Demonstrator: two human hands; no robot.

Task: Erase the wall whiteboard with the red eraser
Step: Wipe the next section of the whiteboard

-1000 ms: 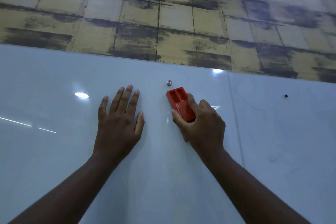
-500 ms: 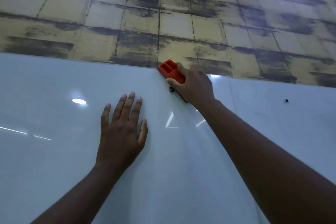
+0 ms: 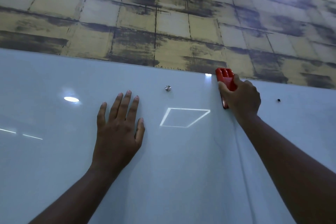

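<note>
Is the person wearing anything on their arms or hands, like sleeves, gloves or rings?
No. The left hand and right hand are bare, with no gloves, rings or watch showing. Both forearms are uncovered too; no sleeves reach into view.

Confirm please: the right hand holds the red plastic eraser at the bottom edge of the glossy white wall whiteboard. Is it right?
Not quite. In the head view the right hand holds the red plastic eraser at the top edge of the glossy white wall whiteboard.

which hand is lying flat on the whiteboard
The left hand: its straight fingers are spread flat against the whiteboard and it holds nothing. The right hand is curled around the red eraser at the board's top edge.
</note>
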